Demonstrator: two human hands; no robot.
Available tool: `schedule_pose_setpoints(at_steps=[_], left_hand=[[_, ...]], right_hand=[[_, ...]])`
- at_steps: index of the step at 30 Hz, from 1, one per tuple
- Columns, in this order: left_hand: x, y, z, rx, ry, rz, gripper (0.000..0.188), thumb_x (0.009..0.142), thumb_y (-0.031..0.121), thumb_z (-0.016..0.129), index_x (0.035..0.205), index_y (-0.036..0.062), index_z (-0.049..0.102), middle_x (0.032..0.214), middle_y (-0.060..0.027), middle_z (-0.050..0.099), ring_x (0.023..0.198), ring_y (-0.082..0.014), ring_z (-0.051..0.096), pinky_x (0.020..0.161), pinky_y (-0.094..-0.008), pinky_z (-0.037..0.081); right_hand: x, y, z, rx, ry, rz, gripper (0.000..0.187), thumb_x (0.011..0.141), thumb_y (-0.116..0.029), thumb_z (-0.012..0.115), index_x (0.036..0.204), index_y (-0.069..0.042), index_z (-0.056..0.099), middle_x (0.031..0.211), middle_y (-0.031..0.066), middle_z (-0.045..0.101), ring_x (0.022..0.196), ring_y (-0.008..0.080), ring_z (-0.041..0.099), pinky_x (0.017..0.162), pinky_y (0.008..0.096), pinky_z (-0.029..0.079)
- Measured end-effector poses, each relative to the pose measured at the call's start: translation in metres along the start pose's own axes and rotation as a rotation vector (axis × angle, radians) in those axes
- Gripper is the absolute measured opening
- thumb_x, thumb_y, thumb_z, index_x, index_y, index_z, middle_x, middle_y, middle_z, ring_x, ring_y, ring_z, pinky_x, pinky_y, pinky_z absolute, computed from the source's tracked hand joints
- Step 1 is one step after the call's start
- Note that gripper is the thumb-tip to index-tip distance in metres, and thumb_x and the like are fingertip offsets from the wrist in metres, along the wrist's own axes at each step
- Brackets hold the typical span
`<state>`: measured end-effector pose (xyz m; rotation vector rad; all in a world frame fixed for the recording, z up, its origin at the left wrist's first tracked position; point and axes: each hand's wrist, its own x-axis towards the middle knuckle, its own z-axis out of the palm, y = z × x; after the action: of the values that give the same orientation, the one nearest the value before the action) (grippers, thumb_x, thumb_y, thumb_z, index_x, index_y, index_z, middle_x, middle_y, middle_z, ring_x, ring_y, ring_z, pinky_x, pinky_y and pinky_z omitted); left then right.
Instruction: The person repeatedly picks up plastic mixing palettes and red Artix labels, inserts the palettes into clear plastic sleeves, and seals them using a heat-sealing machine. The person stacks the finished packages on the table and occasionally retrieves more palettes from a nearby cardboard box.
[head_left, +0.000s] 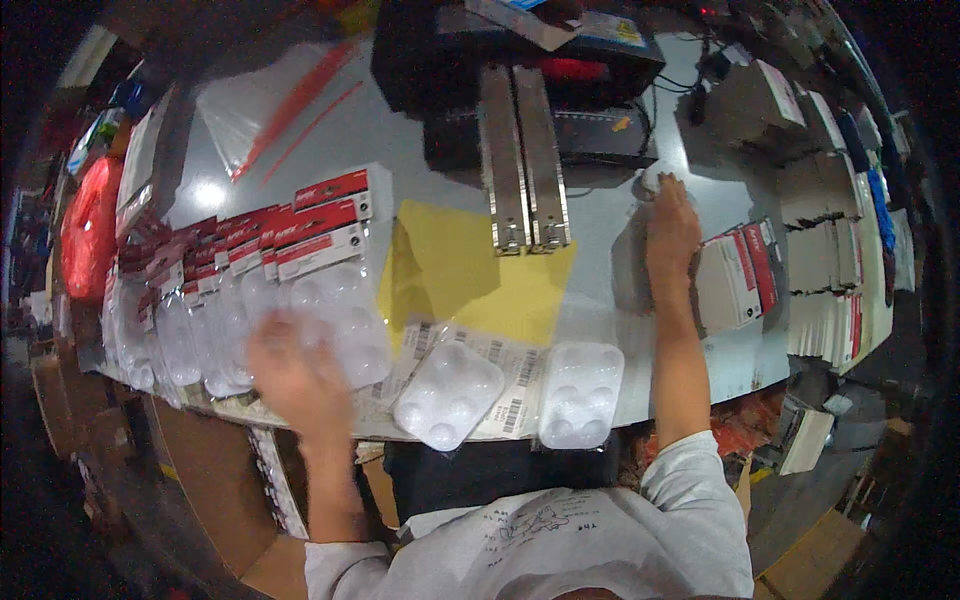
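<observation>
At near left, blurred left hand [288, 365] over bagged trays [362, 345] | right hand [672, 222] farther off, right | both grips unclear, can't judge | trays likely light, slick, dentable; pinch edges

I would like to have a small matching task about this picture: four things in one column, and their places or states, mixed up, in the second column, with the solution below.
Column one
1. yellow sheet
2. left hand
3. right hand
4. shiny red bundle

Column two
A. just left of the stack of cards in red and white
B. near the far left edge of the picture
C. partly hidden in this view by the two metal bars
D. motion-blurred, at the row of clear plastic packs

Right pairs: 1-C, 2-D, 3-A, 4-B
</observation>
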<state>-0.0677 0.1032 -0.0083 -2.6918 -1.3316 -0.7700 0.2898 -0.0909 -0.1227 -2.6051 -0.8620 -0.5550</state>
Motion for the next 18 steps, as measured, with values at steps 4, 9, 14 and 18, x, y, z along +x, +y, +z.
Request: schedule_pose_setpoints(at_steps=[4, 9, 14, 18], left_hand=[[-0.042, 0.045, 0.014, -0.053, -0.363, 0.214, 0.034, 0.068, 0.024, 0.07, 0.087, -0.0011, 0.058, 0.112, -0.016, 0.048, 0.104, -0.0343, 0.044, 0.088, -0.0453, 0.034], [-0.047, 0.058, 0.035, -0.135, -0.353, 0.195, 0.026, 0.07, 0.016, 0.067, 0.086, -0.0015, 0.056, 0.112, -0.0146, 0.047, 0.104, -0.0337, 0.043, 0.087, -0.0457, 0.034], [-0.042, 0.053, 0.025, -0.508, -0.529, 0.124, 0.028, 0.072, 0.015, 0.066, 0.091, -0.0008, 0.052, 0.111, -0.0155, 0.047, 0.102, -0.0344, 0.043, 0.087, -0.0442, 0.034], [-0.05, 0.066, 0.03, -0.375, -0.423, 0.147, 0.025, 0.074, 0.013, 0.064, 0.091, -0.0003, 0.05, 0.108, -0.0166, 0.047, 0.099, -0.0348, 0.044, 0.084, -0.0434, 0.036]], right_hand=[[0.014, -0.006, -0.018, -0.004, -0.154, 0.05, 0.038, 0.072, -0.004, 0.059, 0.11, -0.008, 0.057, 0.117, 0.0119, 0.056, 0.102, 0.0295, 0.056, 0.089, 0.0394, 0.044], [0.015, -0.058, -0.074, -0.289, -0.274, -0.004, 0.054, 0.081, -0.02, 0.058, 0.128, -0.004, 0.039, 0.134, 0.0125, 0.04, 0.12, 0.0314, 0.042, 0.094, 0.043, 0.039], [0.004, -0.003, -0.142, -0.427, -0.088, 0.042, 0.067, 0.086, -0.041, 0.049, 0.137, -0.005, 0.025, 0.141, 0.0132, 0.03, 0.128, 0.0321, 0.031, 0.099, 0.0505, 0.027], [-0.004, 0.067, -0.132, -0.208, -0.261, 0.248, 0.068, 0.086, -0.046, 0.048, 0.136, -0.005, 0.028, 0.139, 0.0141, 0.033, 0.127, 0.0316, 0.032, 0.098, 0.0511, 0.027]])
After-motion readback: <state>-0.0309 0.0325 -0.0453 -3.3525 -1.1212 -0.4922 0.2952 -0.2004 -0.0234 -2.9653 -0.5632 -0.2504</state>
